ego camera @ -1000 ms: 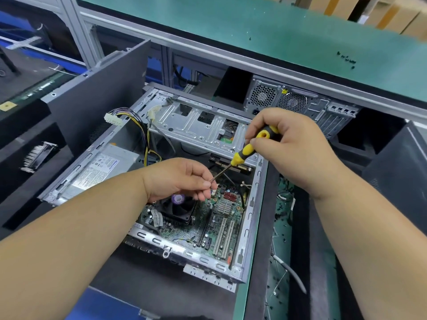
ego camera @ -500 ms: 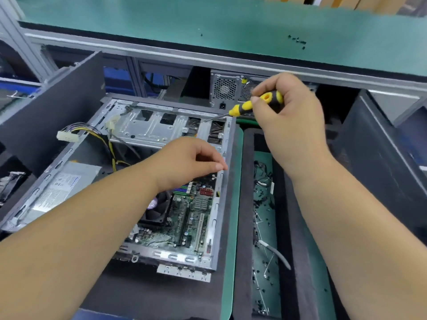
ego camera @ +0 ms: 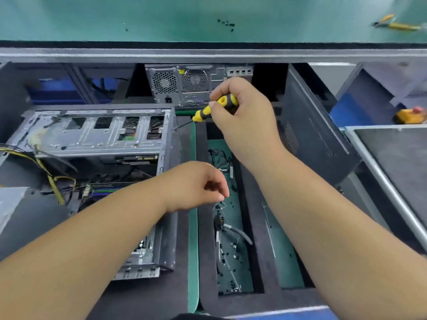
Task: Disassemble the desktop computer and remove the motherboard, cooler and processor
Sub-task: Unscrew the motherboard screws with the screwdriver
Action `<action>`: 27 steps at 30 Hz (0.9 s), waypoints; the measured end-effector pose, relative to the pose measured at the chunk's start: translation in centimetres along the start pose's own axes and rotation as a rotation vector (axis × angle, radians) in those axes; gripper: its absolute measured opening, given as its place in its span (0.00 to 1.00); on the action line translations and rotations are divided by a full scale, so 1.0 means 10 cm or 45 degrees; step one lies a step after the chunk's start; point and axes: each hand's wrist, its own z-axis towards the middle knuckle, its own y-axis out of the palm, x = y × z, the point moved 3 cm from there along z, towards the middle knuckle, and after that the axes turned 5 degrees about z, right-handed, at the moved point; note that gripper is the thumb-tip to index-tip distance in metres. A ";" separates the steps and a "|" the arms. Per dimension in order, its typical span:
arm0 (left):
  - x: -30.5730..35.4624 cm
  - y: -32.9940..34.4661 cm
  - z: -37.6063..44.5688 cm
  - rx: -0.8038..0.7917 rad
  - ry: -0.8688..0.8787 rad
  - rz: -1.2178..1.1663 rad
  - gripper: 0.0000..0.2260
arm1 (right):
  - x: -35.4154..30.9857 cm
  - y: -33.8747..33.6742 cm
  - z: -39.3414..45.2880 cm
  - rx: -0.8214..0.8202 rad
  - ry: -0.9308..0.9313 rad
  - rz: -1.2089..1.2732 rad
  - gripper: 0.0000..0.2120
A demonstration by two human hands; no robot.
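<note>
The open desktop case (ego camera: 104, 135) lies on its side at the left, its drive cage on top. A strip of the motherboard (ego camera: 101, 190) shows beneath it; my left forearm hides the cooler. My right hand (ego camera: 247, 125) grips a yellow-and-black screwdriver (ego camera: 221, 105), held above the case's right edge with its tip pointing down-left. My left hand (ego camera: 194, 185) hovers just right of the case, over a green-bottomed tray (ego camera: 238, 269). Its thumb and forefinger pinch something tiny, seemingly a screw, too small to make out.
The tray holds several loose screws and a grey cable (ego camera: 240, 234). A second computer (ego camera: 184, 84) stands at the back under the green shelf (ego camera: 161, 17). A grey side panel (ego camera: 318, 135) leans at the right. Yellow wires (ego camera: 53, 181) and the power supply (ego camera: 9, 204) lie at the left.
My left hand left the screwdriver tip inside the case and moved right, over the tray. My right hand lifted the screwdriver out and to the right. The view swung right.
</note>
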 end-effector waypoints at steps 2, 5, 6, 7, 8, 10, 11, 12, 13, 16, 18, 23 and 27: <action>0.04 0.06 0.03 -0.037 0.008 0.005 0.04 | 0.00 -0.01 0.00 -0.020 0.006 0.006 0.04; 0.08 0.11 0.04 -0.091 0.000 -0.038 0.04 | 0.00 0.00 0.01 -0.057 0.007 -0.001 0.04; 0.09 0.12 0.03 -0.110 -0.005 -0.060 0.04 | -0.01 0.01 0.02 -0.069 0.005 0.004 0.04; 0.09 0.13 0.01 -0.131 -0.008 -0.079 0.04 | -0.01 0.02 0.02 -0.080 0.002 0.011 0.03; 0.08 0.14 0.00 -0.143 -0.013 -0.093 0.05 | -0.02 0.03 0.03 -0.094 -0.004 0.021 0.03; 0.06 0.11 -0.05 -0.126 -0.031 -0.114 0.05 | -0.04 0.06 0.04 -0.129 -0.015 0.036 0.03; 0.03 0.08 -0.08 -0.098 -0.042 -0.126 0.04 | -0.05 0.09 0.05 -0.146 -0.018 0.044 0.03; 0.00 0.04 -0.12 -0.062 -0.056 -0.141 0.04 | -0.06 0.12 0.06 -0.163 -0.022 0.054 0.03; -0.03 0.00 -0.16 -0.024 -0.072 -0.161 0.05 | -0.07 0.15 0.07 -0.182 -0.028 0.060 0.03; -0.15 -0.15 -0.31 0.090 -0.144 -0.243 0.06 | -0.14 0.29 0.10 -0.268 -0.059 0.067 0.03; -0.24 -0.26 -0.44 0.181 -0.190 -0.299 0.06 | -0.20 0.40 0.11 -0.337 -0.089 0.077 0.03; -0.55 -0.49 -0.89 0.407 -0.330 -0.270 0.07 | -0.33 0.73 0.13 -0.617 -0.168 0.063 0.03; -0.82 -0.52 -1.24 0.454 -0.538 -0.270 0.06 | -0.40 1.00 0.11 -0.843 -0.279 -0.048 0.03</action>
